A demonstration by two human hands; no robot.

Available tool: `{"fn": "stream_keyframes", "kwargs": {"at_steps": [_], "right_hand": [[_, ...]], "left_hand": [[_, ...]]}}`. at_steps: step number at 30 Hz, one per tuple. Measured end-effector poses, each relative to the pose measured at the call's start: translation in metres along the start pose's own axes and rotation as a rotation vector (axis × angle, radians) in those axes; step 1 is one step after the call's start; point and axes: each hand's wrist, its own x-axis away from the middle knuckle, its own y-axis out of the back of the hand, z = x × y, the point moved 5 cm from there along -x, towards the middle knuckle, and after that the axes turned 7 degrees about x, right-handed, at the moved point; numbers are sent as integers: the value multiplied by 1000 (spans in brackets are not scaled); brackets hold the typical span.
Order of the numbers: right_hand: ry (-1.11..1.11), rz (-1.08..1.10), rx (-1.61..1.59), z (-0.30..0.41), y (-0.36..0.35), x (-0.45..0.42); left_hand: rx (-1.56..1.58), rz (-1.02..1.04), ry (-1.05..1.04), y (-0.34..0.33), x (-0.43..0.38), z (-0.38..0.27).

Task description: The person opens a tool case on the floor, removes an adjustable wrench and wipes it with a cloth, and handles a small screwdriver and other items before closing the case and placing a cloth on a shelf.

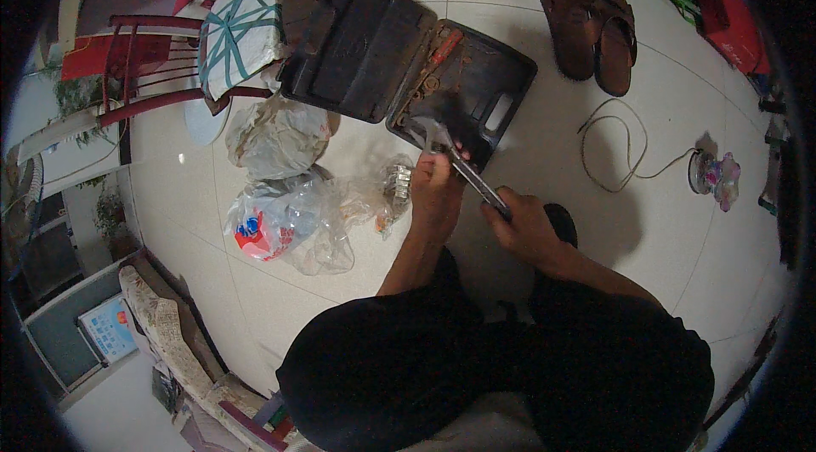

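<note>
A steel adjustable wrench (473, 174) is held between both hands above the tiled floor. My left hand (437, 179) grips it just below the jaws, with the thumb by the adjusting screw. The far end of its handle lies inside my right hand (519, 222). Beyond the wrench head, a black plastic tool case (360, 47) lies opened flat. One half holds an orange-handled screwdriver (447, 46) and several rusty metal pieces (428, 85). My left hand covers part of the case's near edge.
Left of my hands lie a clear packet of metal parts (400, 183), a printed plastic bag (274, 232) and a greyish plastic bag (278, 136). Brown slippers (577, 25) sit at the far right, near a corded lamp-like object (713, 173). A dark red chair (153, 105) stands left.
</note>
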Motion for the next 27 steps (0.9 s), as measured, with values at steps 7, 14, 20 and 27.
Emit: {"fn": "stream_keyframes", "kwargs": {"at_steps": [7, 14, 20, 27], "right_hand": [[9, -8, -90, -12, -9, 2], [-69, 84, -168, -17, -16, 3], [-133, 101, -188, -18, -14, 2], [-39, 89, -137, -17, -13, 0]], "left_hand": [[12, -189, 33, 19, -4, 10], [-55, -268, 45, 13, 2, 2], [-256, -259, 37, 27, -2, 3], [-88, -292, 54, 23, 2, 2]]}}
